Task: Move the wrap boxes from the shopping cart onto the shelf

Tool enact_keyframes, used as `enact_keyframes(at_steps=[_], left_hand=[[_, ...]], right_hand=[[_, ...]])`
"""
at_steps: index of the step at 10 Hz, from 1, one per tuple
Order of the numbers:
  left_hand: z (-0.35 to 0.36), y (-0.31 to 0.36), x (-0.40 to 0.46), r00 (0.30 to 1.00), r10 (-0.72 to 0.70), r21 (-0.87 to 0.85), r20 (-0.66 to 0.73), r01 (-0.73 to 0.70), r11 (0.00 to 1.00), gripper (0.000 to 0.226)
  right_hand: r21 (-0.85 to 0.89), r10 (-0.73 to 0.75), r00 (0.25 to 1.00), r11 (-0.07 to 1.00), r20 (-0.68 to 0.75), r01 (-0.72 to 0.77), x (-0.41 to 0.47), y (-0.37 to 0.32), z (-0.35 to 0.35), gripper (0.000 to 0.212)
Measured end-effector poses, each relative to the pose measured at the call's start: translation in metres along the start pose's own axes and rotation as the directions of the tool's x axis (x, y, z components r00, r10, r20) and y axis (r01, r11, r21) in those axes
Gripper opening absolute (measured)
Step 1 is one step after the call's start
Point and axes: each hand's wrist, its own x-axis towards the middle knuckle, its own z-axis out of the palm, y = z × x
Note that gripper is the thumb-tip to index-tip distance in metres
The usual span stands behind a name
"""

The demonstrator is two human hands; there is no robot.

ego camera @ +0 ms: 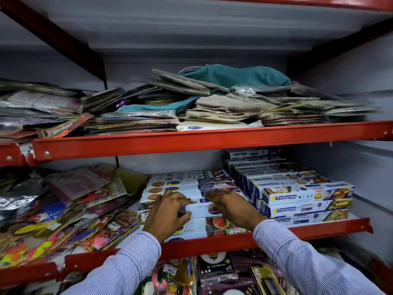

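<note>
The shopping cart is out of view, and the sleeves [308, 258] cover the shelf [212, 244] edge below both wrists. Print on the wrap boxes [197, 209] is mostly too blurred to read. The left hand [168, 213] curls its fingers over the front box of the white stack, thumb against its face, a loose grip on it. The right hand [228, 206] lies flat with fingers spread, pressing the same stack's top. Just right of it stand the Freshwrapp boxes [306, 201]; left of the left hand lie loose colourful packets [63, 209].
</note>
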Motion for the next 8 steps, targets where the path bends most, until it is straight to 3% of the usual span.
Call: enact_keyframes(at_steps=[3,4,5,6,8], left_hand=[[0.014,-0.001,-0.009,0.997,-0.006,0.016,-0.072,0.008,1.0,0.04],[0.016,-0.001,-0.016,0.996,-0.01,0.114,-0.088,0.02,0.993,0.047],[0.021,-0.001,-0.029,0.992,0.013,0.227,-0.129,0.017,0.974,0.054],[0.029,-0.001,-0.042,0.994,0.006,0.302,-0.113,0.029,0.953,0.06],[0.039,-0.006,-0.042,0.996,-0.053,0.34,-0.07,0.074,0.937,0.063]], right_hand=[[-0.07,-0.038,0.995,0.997,-0.093,0.031,-0.007,0.001,0.01,0.043],[-0.133,-0.084,0.989,0.989,-0.121,0.068,-0.012,0.0,0.012,0.05],[-0.187,-0.065,0.979,0.982,-0.192,0.028,-0.023,-0.004,0.026,0.051],[-0.256,0.028,0.958,0.961,-0.286,-0.104,-0.03,-0.012,0.047,0.056],[-0.269,0.095,0.933,0.943,-0.347,-0.196,-0.031,-0.019,0.061,0.06]])
